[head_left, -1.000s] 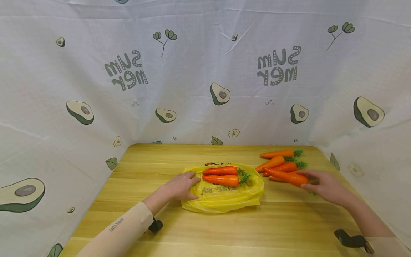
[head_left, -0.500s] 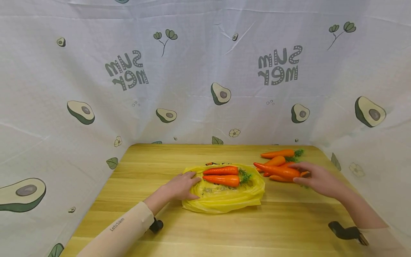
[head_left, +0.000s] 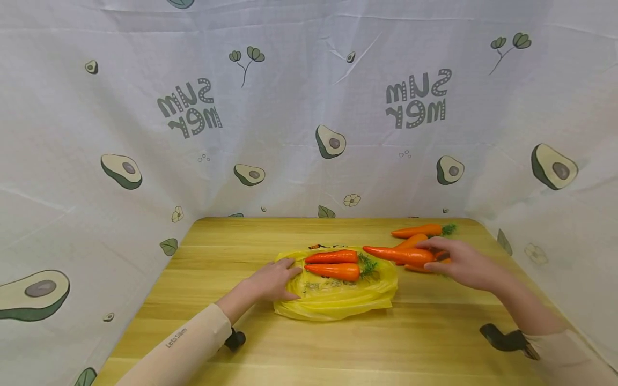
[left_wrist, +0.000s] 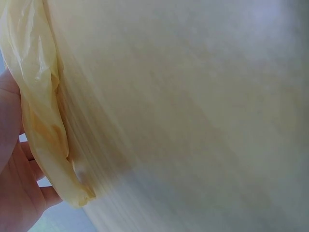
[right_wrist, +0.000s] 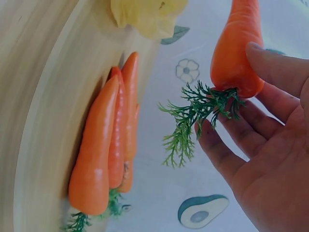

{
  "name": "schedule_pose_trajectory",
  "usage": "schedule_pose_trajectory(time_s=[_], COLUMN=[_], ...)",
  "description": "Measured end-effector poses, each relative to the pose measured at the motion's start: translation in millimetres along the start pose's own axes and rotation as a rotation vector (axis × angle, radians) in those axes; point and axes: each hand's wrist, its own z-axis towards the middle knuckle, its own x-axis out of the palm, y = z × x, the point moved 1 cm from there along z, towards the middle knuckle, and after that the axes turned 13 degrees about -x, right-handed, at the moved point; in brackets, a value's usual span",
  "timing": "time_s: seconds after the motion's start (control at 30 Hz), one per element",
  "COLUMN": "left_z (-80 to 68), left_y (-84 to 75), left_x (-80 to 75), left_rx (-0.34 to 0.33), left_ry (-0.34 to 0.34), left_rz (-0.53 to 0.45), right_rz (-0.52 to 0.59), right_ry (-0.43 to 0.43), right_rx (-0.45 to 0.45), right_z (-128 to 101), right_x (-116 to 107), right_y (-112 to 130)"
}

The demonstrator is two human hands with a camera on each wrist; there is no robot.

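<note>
Wooden table (head_left: 338,343), right hand (head_left: 465,264) gripping carrot (head_left: 398,254), apparently lifted

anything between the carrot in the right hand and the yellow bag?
Nothing visible. The right hand holds the carrot with its tip at the yellow bag's right edge. Two carrots already lie in the bag; the left hand rests on the bag's left side.

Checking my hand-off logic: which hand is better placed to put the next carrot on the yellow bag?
Right hand: it already holds an orange carrot beside the yellow plastic bag; left hand rests on it.
</note>
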Motion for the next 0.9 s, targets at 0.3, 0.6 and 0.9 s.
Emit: schedule_pose_trajectory(time_s=[0.3, 0.6, 0.9], left_z=[2.0, 2.6, 1.6], left_y=[-1.7, -2.2, -0.6], left_x=[0.2, -0.4, 3.2], left_rx=[0.003, -0.001, 0.011], left_ry=[0.000, 0.016, -0.011], left_rz=[0.005, 0.000, 0.001], right_rz=[0.046, 0.089, 0.105], right_ry=[-0.027, 0.010, 0.053], right_rx=[-0.044, -0.080, -0.127], right_z=[9.6, 26.6, 45.5], right_x=[6.9, 16.5, 27.2], right_y=[9.4, 13.0, 18.4])
